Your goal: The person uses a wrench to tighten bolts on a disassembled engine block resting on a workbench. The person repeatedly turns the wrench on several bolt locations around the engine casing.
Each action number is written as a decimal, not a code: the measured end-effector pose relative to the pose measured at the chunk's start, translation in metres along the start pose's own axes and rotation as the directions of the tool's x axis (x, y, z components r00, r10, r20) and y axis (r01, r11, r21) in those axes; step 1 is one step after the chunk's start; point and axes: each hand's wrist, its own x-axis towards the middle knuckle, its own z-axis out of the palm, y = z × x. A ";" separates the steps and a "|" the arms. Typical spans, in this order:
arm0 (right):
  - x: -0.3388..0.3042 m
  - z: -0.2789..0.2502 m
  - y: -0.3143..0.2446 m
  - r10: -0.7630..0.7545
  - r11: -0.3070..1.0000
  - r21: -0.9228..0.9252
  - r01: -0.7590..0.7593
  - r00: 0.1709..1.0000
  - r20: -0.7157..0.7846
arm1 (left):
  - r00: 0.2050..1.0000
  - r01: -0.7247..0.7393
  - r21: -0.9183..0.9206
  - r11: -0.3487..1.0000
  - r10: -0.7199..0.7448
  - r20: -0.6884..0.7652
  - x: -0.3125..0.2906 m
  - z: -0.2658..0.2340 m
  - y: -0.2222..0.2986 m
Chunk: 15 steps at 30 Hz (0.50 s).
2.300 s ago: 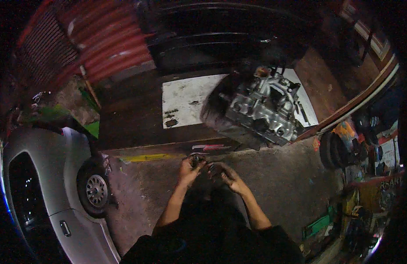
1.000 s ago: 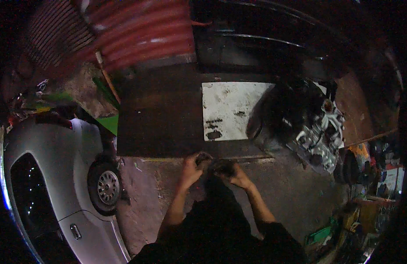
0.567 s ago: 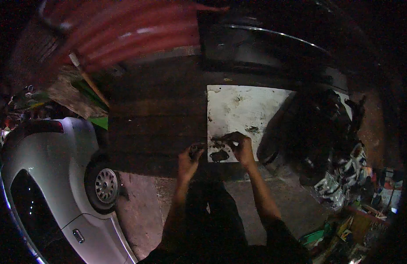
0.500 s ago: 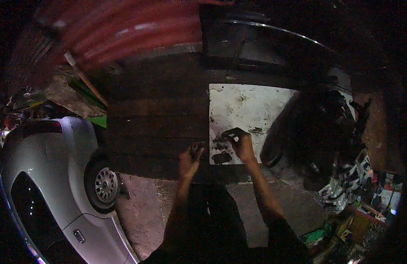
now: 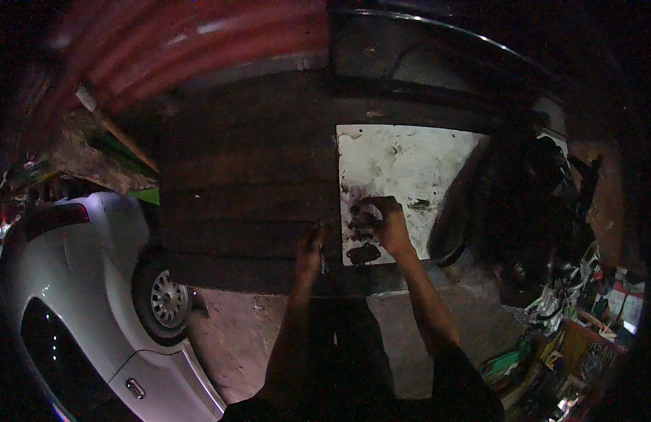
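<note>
A white board, smeared with dark grease, lies on the dark wooden bench. My right hand is over its near left part, fingers curled down at a cluster of small dark parts; what the fingertips pinch is too dark to make out. A flat dark piece with rounded corners rests by the board's near left corner. Just left of the board, my left hand is held closed above the bench's near edge. Something small with a pale glint shows beside its fingers, but its kind is hidden in shadow.
Dark planks of the bench stretch left. A large dark bundle covers the board's right side. A silver car stands at left, a long-handled tool behind it. Cluttered tools and a green tray lie at lower right.
My left hand has turned, and the dark thing in its fingers shows less. My right hand stays over the small parts, its fingers curled further down. The whole view has shifted slightly.
</note>
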 end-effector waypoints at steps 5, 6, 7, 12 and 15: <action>-0.067 -0.032 -0.014 0.280 0.955 0.131 -0.268 0.956 -0.089 | 0.998 0.040 -0.081 0.996 -0.036 0.049 -0.012 -0.015 -0.006; -0.090 -0.027 -0.001 0.231 0.967 0.134 -0.217 0.967 -0.102 | 0.995 -0.001 -0.087 0.996 0.010 0.102 -0.018 -0.017 -0.001; -0.102 -0.040 -0.018 0.122 0.967 0.239 -0.090 0.985 -0.122 | 0.995 -0.070 -0.051 0.996 0.073 0.061 -0.027 -0.015 0.006; -0.214 -0.039 -0.025 0.277 0.939 0.215 -0.269 0.961 -0.004 | 0.987 -0.130 -0.021 0.991 0.131 0.091 -0.082 0.004 0.073; -0.249 -0.049 -0.049 0.418 0.771 0.539 -0.339 0.908 -0.027 | 0.940 -0.127 -0.269 0.955 0.202 0.273 -0.111 0.028 0.080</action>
